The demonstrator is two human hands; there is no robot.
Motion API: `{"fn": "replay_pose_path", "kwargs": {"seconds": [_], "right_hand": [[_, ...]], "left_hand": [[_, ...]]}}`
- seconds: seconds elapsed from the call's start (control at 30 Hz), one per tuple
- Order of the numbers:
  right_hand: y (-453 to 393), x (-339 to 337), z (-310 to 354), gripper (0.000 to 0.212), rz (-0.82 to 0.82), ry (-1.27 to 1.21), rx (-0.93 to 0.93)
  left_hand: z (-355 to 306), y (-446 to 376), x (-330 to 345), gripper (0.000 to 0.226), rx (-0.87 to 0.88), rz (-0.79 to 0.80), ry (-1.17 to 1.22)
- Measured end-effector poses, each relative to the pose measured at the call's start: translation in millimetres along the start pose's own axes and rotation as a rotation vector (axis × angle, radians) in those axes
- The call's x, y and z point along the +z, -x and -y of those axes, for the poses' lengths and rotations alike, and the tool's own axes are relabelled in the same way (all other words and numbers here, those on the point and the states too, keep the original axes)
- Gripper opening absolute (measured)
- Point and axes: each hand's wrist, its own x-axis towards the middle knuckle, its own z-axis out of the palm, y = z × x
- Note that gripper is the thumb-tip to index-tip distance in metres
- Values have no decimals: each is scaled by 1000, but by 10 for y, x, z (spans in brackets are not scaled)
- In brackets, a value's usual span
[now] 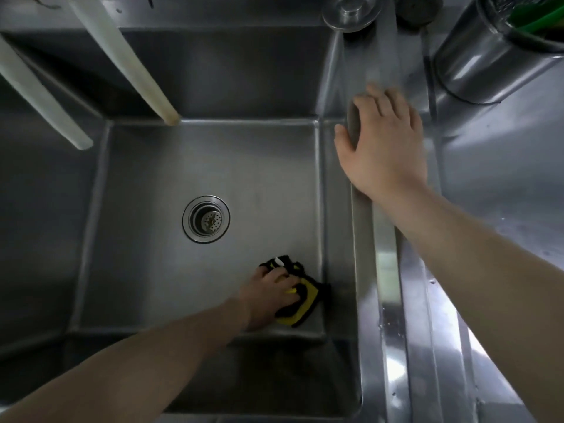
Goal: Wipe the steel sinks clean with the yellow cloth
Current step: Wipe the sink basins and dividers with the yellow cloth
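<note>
A deep steel sink [152, 166] fills the middle of the view, with a round drain strainer [206, 219] in its floor. My left hand [268, 296] reaches down to the sink floor near the front right corner and grips a crumpled yellow and black cloth [306, 300] against the steel. My right hand [381, 141] rests flat on the sink's right rim, fingers spread and the thumb hanging over the inner edge.
Two pale tubes [128, 56] hang down over the back left of the sink. A steel plug lid [351, 10] sits on the back ledge. A steel container [494, 53] with green items stands at the back right on the wet drainboard [503, 184].
</note>
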Motion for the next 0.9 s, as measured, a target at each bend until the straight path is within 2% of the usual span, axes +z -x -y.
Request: {"fn": "replay_pose_path", "kwargs": {"seconds": [0.1, 0.2, 0.27, 0.37, 0.43, 0.47, 0.57, 0.7, 0.9], "right_hand": [[6, 6, 7, 52, -5, 0, 4], [12, 17, 1, 51, -13, -14, 4], [10, 27, 1, 51, -20, -28, 4], [13, 16, 8, 49, -30, -52, 12], [26, 3, 17, 48, -60, -107, 12], [46, -14, 28, 47, -90, -160, 11], [116, -67, 27, 43, -211, -329, -13], [196, -119, 20, 36, -292, -480, -40], [299, -184, 9, 31, -300, -585, 39]], "left_hand": [[164, 219, 214, 58, 255, -66, -174], [424, 382, 393, 41, 342, -224, -203], [563, 438, 469, 39, 244, -308, -127], [590, 463, 344, 53, -218, -337, 166], [509, 459, 220, 62, -510, -272, 374], [463, 449, 156, 62, -582, -239, 420], [381, 369, -12, 59, -634, -171, 468], [186, 262, -105, 55, -599, -78, 544], [-208, 100, -369, 51, -359, 140, 625]]}}
